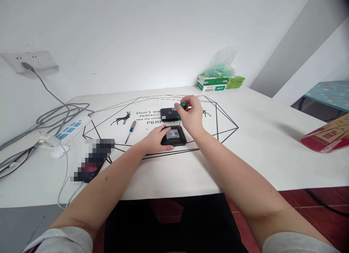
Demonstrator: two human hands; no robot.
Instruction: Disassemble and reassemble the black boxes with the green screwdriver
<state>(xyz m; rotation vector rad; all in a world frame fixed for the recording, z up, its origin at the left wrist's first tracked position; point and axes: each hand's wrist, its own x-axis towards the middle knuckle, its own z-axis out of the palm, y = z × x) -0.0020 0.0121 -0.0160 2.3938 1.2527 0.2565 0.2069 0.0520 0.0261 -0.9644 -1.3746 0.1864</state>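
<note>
A black rectangular case with a white printed label inside it (172, 134) lies on the white table in front of me. My left hand (158, 140) rests on its left side, fingers spread along the edge. In my right hand (191, 111) a green-handled screwdriver (183, 105) is gripped upright, its thin shaft reaching down to the case's far right corner. Whether the tip sits in a screw is too small to tell. Just behind lies a flat black cover (168, 114) with a small white sticker, partly hidden by my right hand.
Left of the case lies a second screwdriver (131, 132). A pixelated phone-like object (94, 162), a power strip (72, 129) and loose cables (65, 109) are farther left. Green boxes (212, 83) under a plastic bag (222, 64) stand by the wall. A red package (327, 136) sits at right.
</note>
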